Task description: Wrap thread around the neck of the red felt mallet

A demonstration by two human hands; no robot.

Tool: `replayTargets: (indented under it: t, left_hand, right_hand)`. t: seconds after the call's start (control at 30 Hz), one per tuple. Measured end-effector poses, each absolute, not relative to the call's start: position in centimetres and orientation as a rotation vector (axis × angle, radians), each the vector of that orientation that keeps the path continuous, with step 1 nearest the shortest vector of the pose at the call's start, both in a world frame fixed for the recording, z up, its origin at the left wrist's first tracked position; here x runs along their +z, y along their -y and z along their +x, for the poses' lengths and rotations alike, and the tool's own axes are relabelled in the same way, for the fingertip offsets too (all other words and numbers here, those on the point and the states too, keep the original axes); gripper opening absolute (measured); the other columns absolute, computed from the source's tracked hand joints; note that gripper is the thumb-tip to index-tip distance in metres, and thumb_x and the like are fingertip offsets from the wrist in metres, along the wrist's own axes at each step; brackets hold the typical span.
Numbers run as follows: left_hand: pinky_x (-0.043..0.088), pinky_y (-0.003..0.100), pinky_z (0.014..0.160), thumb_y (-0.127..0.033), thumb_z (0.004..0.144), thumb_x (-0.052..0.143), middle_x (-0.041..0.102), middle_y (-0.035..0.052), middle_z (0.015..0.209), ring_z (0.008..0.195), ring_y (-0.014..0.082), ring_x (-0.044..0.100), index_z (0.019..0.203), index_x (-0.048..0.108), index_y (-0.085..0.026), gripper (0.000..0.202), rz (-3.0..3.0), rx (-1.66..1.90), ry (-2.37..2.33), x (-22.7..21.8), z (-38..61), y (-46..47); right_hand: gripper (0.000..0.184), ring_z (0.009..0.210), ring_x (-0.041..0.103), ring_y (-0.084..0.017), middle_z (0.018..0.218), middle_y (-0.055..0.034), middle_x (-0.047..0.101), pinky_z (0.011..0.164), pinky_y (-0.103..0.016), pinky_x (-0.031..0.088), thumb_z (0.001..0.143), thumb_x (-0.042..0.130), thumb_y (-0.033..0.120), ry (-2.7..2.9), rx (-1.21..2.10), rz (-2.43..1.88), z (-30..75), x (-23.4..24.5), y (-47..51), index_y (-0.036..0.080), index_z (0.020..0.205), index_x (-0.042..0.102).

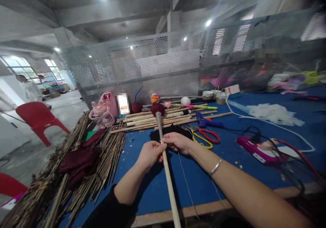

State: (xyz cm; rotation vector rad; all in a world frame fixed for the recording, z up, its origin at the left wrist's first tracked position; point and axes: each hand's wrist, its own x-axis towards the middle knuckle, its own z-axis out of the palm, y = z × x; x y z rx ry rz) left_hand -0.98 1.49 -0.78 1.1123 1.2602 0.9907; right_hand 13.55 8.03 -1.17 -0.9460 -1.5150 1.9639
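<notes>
A long pale wooden stick runs from the table's near edge up and away from me. Its far part is wrapped in grey and ends in a dark red ball. My left hand is closed around the stick just below the grey wrap. My right hand pinches the stick at the same spot from the right, fingers together. A silver bangle sits on my right wrist. A thin thread hangs down from near my right hand.
Blue table with bundled twigs and dark red cloth left. Loose wooden sticks, scissors, a blue glue gun, a pink device with cables, white stuffing. Red chair; a person far left.
</notes>
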Motion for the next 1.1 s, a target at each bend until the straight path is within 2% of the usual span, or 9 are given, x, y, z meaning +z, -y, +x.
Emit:
replayTargets:
  t: [0.1,0.2,0.3,0.43,0.63,0.8,0.9,1.0,1.1]
  left_hand:
    - [0.040,0.017,0.042,-0.048,0.060,0.069,0.055,-0.0008,0.052,0.040,0.0048,0.047,0.066,0.051,-0.013,0.040,0.997,1.049,-1.117,-0.5,-0.8,-1.3]
    - [0.043,0.017,0.045,-0.045,0.061,0.069,0.060,0.0026,0.065,0.047,0.0052,0.051,0.074,0.055,-0.012,0.038,0.915,0.990,-1.021,-0.2,-0.5,-1.0]
    - [0.040,0.017,0.040,-0.045,0.061,0.069,0.058,0.0019,0.061,0.045,0.0070,0.052,0.071,0.052,-0.013,0.037,0.965,0.887,-1.111,-0.5,-0.4,-0.9]
    - [0.041,0.017,0.043,-0.043,0.057,0.073,0.055,-0.0001,0.055,0.045,0.0063,0.051,0.065,0.050,-0.013,0.039,1.046,0.926,-1.187,-1.1,-0.5,-1.0]
    - [0.048,0.019,0.055,-0.034,0.066,0.070,0.064,0.0072,0.081,0.064,0.0112,0.062,0.085,0.058,-0.012,0.032,0.926,0.845,-0.929,-0.4,-0.6,-1.0]
    - [0.046,0.020,0.048,-0.035,0.066,0.069,0.058,0.0013,0.062,0.053,0.0109,0.059,0.075,0.051,-0.013,0.030,0.956,0.865,-1.114,-1.0,-0.5,-1.2]
    - [0.044,0.019,0.046,-0.033,0.064,0.072,0.056,-0.0002,0.058,0.049,0.0096,0.057,0.071,0.050,-0.013,0.031,0.991,0.906,-1.158,-1.2,-0.7,-1.4]
    - [0.045,0.018,0.048,-0.032,0.068,0.069,0.061,0.0047,0.070,0.056,0.0092,0.059,0.076,0.055,-0.011,0.026,0.938,0.894,-1.040,-0.7,-1.0,-1.4]
    - [0.046,0.018,0.050,-0.030,0.071,0.066,0.064,0.0071,0.078,0.061,0.0097,0.061,0.083,0.058,-0.011,0.024,0.886,0.854,-0.925,-0.2,-1.2,-1.3]
  right_hand:
    - [0.027,0.035,0.013,-0.001,0.044,0.0120,0.027,0.033,-0.015,0.005,0.068,0.065,0.036,1.428,2.108,-0.819,13.6,-0.9,-7.9,0.015,0.075,0.050]
    - [0.026,0.034,0.016,-0.001,0.044,0.0105,0.033,0.032,-0.015,0.006,0.067,0.066,0.035,1.422,2.061,-0.840,13.5,-1.0,-7.9,0.014,0.071,0.050]
    - [0.024,0.032,0.020,-0.001,0.042,0.0088,0.038,0.031,-0.016,0.009,0.066,0.065,0.033,1.510,1.892,-0.985,13.1,-1.4,-8.0,0.014,0.066,0.049]
    - [0.025,0.031,0.018,-0.001,0.038,0.0105,0.031,0.031,-0.016,0.010,0.067,0.064,0.034,1.511,1.828,-1.024,13.0,-1.5,-8.1,0.015,0.064,0.049]
    - [0.026,0.033,0.020,0.000,0.044,0.0089,0.039,0.033,-0.015,0.008,0.068,0.065,0.035,1.415,2.028,-0.882,13.2,-0.9,-7.9,0.013,0.077,0.053]
    - [0.029,0.035,0.034,-0.002,0.046,0.0048,0.047,0.032,-0.016,0.016,0.066,0.067,0.034,1.511,1.806,-1.054,12.1,-1.8,-8.0,0.014,0.062,0.046]
    - [0.029,0.034,0.029,-0.001,0.046,0.0068,0.044,0.032,-0.016,0.015,0.067,0.066,0.036,1.525,1.846,-1.012,12.2,-1.9,-8.3,0.014,0.066,0.047]
    - [0.029,0.033,0.019,-0.001,0.044,0.0095,0.038,0.031,-0.015,0.009,0.069,0.065,0.038,1.521,1.985,-0.889,12.9,-1.6,-8.6,0.014,0.073,0.050]
    - [0.030,0.032,0.018,0.000,0.045,0.0091,0.040,0.032,-0.015,0.006,0.069,0.065,0.040,1.491,2.058,-0.811,13.3,-1.5,-8.8,0.014,0.075,0.051]
